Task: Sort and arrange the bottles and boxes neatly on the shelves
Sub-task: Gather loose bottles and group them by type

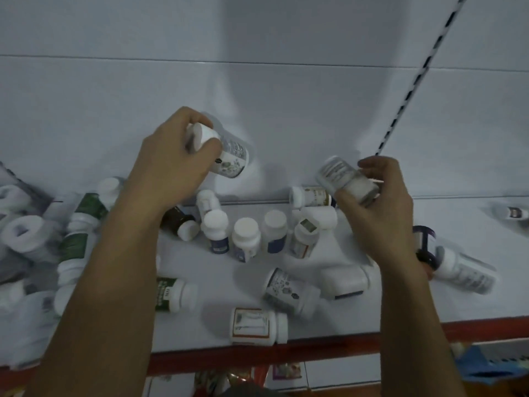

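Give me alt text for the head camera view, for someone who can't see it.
The left hand grips a white-capped bottle and the right hand grips a second bottle above a white shelf with a red front edge. Many similar bottles lie scattered on it; a few stand upright mid-shelf.

Shelf: a row of four upright bottles stands at centre, before the back panel. A lying bottle sits behind the row's right end. A heap of bottles lies at left. The front-edge bottle lies nearest the rim, with a paired lying bottle behind and right of it. The right-end bottle lies apart. Above the shelf, the left hand holds a tilted bottle left of centre, and the right hand holds a second bottle right of centre.
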Motion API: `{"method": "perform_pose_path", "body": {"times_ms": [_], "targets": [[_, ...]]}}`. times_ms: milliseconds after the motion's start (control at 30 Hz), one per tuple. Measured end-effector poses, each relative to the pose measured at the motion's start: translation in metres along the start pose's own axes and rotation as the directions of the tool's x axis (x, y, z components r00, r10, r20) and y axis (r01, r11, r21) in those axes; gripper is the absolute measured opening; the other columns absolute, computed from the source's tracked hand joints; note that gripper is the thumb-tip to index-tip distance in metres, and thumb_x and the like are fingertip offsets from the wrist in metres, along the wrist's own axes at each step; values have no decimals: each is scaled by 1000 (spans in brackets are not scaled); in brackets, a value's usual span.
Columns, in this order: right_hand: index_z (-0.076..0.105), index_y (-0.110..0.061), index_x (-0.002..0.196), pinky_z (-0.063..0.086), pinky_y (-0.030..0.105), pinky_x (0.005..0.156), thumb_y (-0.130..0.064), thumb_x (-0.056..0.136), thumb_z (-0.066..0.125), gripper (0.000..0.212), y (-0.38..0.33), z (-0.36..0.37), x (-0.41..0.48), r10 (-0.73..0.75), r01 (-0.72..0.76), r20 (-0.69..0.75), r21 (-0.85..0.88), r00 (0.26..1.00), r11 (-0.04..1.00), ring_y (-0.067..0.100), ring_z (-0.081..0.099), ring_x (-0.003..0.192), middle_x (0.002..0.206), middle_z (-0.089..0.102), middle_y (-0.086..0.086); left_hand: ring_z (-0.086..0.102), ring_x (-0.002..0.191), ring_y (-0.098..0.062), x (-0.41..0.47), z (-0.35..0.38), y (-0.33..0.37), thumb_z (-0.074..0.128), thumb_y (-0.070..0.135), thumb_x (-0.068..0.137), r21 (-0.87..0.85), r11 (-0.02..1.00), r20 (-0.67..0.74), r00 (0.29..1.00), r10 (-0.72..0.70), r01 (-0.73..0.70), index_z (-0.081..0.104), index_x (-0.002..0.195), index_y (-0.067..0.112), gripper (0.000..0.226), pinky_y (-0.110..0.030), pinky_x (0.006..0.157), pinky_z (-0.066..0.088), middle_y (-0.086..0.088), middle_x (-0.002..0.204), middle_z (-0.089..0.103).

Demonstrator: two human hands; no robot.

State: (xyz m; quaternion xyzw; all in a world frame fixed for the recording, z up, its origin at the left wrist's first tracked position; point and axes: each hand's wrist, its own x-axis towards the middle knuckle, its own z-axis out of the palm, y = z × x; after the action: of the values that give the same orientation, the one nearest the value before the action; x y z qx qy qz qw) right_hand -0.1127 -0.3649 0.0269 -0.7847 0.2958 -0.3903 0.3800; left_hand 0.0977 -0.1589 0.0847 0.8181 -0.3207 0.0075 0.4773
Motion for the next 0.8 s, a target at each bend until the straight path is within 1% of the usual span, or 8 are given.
{"method": "perform_pose_path", "body": {"times_ms": [100, 167, 267, 367, 467, 633, 700, 800], "targets": [[52, -24, 121, 54, 19, 69, -18, 80, 73, 46, -40, 43, -5, -67, 77, -81, 124, 994, 989, -2, 61, 95, 109, 58, -18, 61, 72, 1, -7, -38, -16, 58, 42, 84, 24, 1000, -72, 997, -16, 18, 60, 105, 36, 21, -22, 58, 44, 19, 92, 65], [53, -17, 119, 52, 20, 71, -16, 81, 71, 42, -66, 76, -11, -117, 145, -133, 229, 984, 963, -3, 58, 90, 103, 55, -23, 60, 73, 3, -15, -68, -31, 58, 41, 85, 50, 998, -140, 990, -23, 30, 60, 105, 37, 20, -22, 58, 44, 22, 91, 64], [52, -18, 117, 52, 21, 73, -15, 83, 70, 39, -99, 125, -22, -102, 145, -135, 363, 986, 920, -1, 60, 89, 100, 54, -26, 60, 76, 2, -29, -115, -55, 57, 45, 84, 78, 993, -213, 975, -67, 86, 59, 104, 39, 21, -29, 63, 46, 29, 90, 62], [51, -21, 117, 50, 18, 69, -16, 82, 70, 40, -126, 166, -20, -90, 128, -111, 401, 990, 907, -1, 59, 81, 98, 56, -19, 63, 77, -10, -43, -158, -74, 57, 46, 81, 99, 985, -248, 962, -113, 141, 59, 106, 40, 26, -32, 66, 47, 21, 90, 64], [51, -24, 115, 49, 21, 70, -21, 77, 71, 44, -144, 202, -11, -101, 101, -19, 361, 995, 927, 0, 58, 78, 97, 58, -13, 66, 67, -6, -63, -196, -92, 56, 46, 80, 114, 974, -268, 950, -158, 194, 57, 108, 41, 28, -30, 62, 50, 18, 86, 66], [53, -33, 115, 42, 5, 69, -33, 74, 76, 47, -172, 251, -16, -253, 195, 170, 297, 953, 935, -7, 61, 88, 99, 64, -20, 61, 77, 3, -96, -256, -118, 55, 51, 75, 198, 937, -329, 920, -212, 286, 53, 113, 47, 39, -34, 71, 52, 18, 96, 64], [56, -33, 116, 46, 8, 74, -37, 75, 78, 47, -187, 269, -24, -327, 248, 249, 300, 912, 921, -4, 63, 93, 104, 66, -18, 64, 74, -1, -107, -279, -128, 55, 52, 76, 211, 930, -345, 913, -217, 301, 54, 113, 45, 38, -38, 69, 55, 16, 96, 65], [61, -35, 120, 53, 23, 85, -39, 79, 82, 47, -212, 297, -39, -413, 300, 375, 322, 830, 898, 3, 62, 102, 114, 62, -14, 63, 78, 4, -122, -308, -145, 56, 51, 78, 238, 917, -355, 907, -224, 320, 54, 112, 46, 35, -31, 63, 49, 20, 96, 64]]}}
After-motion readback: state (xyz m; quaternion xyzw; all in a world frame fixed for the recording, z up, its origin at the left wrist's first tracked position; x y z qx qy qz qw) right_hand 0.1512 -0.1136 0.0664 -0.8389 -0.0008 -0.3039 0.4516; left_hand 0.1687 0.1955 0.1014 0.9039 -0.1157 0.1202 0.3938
